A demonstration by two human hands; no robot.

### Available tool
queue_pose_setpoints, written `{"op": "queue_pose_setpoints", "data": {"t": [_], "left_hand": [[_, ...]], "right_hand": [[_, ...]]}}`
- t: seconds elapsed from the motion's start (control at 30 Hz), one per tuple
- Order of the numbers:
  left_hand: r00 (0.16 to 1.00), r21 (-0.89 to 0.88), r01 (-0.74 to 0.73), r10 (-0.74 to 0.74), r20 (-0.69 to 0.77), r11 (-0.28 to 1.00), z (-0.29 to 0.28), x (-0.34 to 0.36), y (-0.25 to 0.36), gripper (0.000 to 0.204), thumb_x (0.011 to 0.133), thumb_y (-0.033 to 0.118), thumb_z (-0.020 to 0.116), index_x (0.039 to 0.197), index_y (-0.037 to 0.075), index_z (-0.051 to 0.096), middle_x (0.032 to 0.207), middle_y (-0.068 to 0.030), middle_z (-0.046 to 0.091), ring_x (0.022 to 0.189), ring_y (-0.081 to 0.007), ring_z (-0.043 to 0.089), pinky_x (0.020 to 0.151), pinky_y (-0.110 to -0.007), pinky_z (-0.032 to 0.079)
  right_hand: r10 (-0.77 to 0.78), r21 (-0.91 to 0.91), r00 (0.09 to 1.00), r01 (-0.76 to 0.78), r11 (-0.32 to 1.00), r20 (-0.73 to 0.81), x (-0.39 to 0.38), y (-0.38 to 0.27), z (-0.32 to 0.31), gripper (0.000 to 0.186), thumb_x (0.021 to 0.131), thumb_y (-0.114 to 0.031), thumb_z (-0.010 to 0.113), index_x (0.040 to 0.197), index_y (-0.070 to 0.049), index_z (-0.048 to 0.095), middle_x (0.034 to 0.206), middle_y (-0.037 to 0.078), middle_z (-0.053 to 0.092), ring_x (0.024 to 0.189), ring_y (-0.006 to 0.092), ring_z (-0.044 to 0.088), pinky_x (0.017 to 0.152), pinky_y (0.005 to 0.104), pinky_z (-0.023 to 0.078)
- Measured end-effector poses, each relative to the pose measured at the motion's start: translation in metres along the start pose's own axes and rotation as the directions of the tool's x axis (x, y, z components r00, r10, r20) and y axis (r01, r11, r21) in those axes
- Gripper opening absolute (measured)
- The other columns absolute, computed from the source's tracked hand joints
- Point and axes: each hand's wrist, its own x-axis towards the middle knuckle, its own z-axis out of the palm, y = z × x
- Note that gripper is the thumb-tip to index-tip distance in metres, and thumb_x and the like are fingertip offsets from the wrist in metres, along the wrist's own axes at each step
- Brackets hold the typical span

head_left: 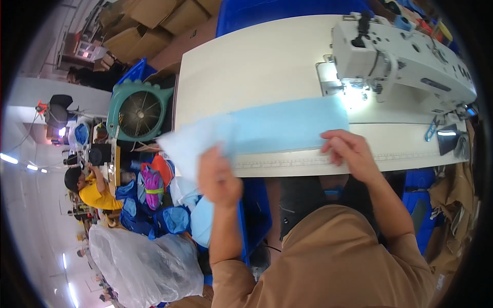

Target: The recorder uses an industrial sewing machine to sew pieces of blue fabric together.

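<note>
A long light blue fabric strip point(287, 126) lies across the white sewing table, its right end close to the lit needle area of the sewing machine point(405, 66). My right hand point(354, 154) is at the strip's near right corner, fingers curled together at its edge. Over the strip's left end, my left hand point(220, 177) is closed on a thin, whitish sheet point(192, 141). Motion blurs both this hand and the sheet, so the fingertips are hard to make out. The sheet partly covers the blue strip and reaches past the table's left edge.
A printed ruler point(287, 161) runs along the table's near edge. Small blue thread snips point(430, 131) lie at the right. Left of the table stand a green fan point(139, 110), bagged goods point(146, 262) and a blue bin point(256, 205). A person in yellow point(97, 190) sits farther off.
</note>
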Motion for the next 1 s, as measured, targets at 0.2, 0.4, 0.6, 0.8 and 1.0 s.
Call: {"op": "queue_pose_setpoints", "data": {"t": [0.2, 0.4, 0.6, 0.8, 1.0], "left_hand": [[0.943, -0.296, 0.123, -0.019, 0.331, 0.947, 0.07, -0.052, 0.068, 0.027, 0.094, 0.0, 0.066, 0.121, -0.002, 0.07, 0.117, -0.0197, 0.072, 0.102, -0.0363, 0.069, 0.089, -0.042, 0.056], [0.9, -0.298, 0.246, -0.103, 0.425, 0.923, 0.075, -0.073, 0.084, 0.03, 0.091, -0.001, 0.068, 0.121, 0.0, 0.072, 0.137, -0.0201, 0.064, 0.121, -0.0372, 0.062, 0.103, -0.044, 0.049], [0.879, -0.269, 0.254, -0.105, 0.465, 0.929, 0.072, -0.076, 0.082, 0.029, 0.09, 0.004, 0.07, 0.118, 0.004, 0.075, 0.153, -0.0248, 0.051, 0.136, -0.0414, 0.052, 0.111, -0.047, 0.042], [0.88, -0.314, 0.281, -0.113, 0.462, 0.907, 0.07, -0.081, 0.076, 0.037, 0.09, 0.014, 0.071, 0.125, 0.004, 0.072, 0.158, -0.028, 0.044, 0.142, -0.0438, 0.047, 0.116, -0.049, 0.038], [0.906, -0.251, 0.306, -0.2, 0.372, 0.918, 0.06, -0.094, 0.064, 0.057, 0.095, 0.012, 0.062, 0.148, -0.005, 0.051, 0.16, -0.0284, 0.042, 0.15, -0.0425, 0.039, 0.121, -0.05, 0.032]], "right_hand": [[0.028, 0.088, 0.985, -0.043, 0.995, 0.168, 0.006, 0.005, 0.011, 0.048, 0.11, -0.035, 0.052, 0.147, -0.003, 0.055, 0.106, 0.008, 0.07, 0.083, 0.0113, 0.061, 0.071, 0.027, 0.053], [-0.039, -0.082, 0.984, 0.053, 0.995, 0.173, 0.004, 0.013, 0.021, 0.045, 0.106, -0.027, 0.062, 0.143, -0.003, 0.057, 0.096, 0.005, 0.063, 0.081, 0.0105, 0.059, 0.07, 0.0274, 0.051], [-0.003, -0.158, 0.981, 0.034, 0.987, 0.192, 0.004, 0.025, 0.026, 0.038, 0.103, -0.017, 0.065, 0.138, -0.002, 0.06, 0.099, 0.004, 0.063, 0.082, 0.0083, 0.059, 0.071, 0.0263, 0.051], [0.072, -0.057, 0.991, -0.066, 0.996, 0.111, 0.007, 0.023, 0.025, 0.03, 0.103, -0.007, 0.061, 0.131, -0.002, 0.065, 0.091, 0.0, 0.063, 0.083, 0.0067, 0.06, 0.078, 0.0251, 0.056], [0.004, -0.126, 1.0, 0.0, 0.992, 0.031, 0.008, 0.036, 0.03, 0.028, 0.099, -0.003, 0.061, 0.126, 0.0, 0.067, 0.087, -0.001, 0.064, 0.074, 0.005, 0.055, 0.067, 0.024, 0.049]]}}
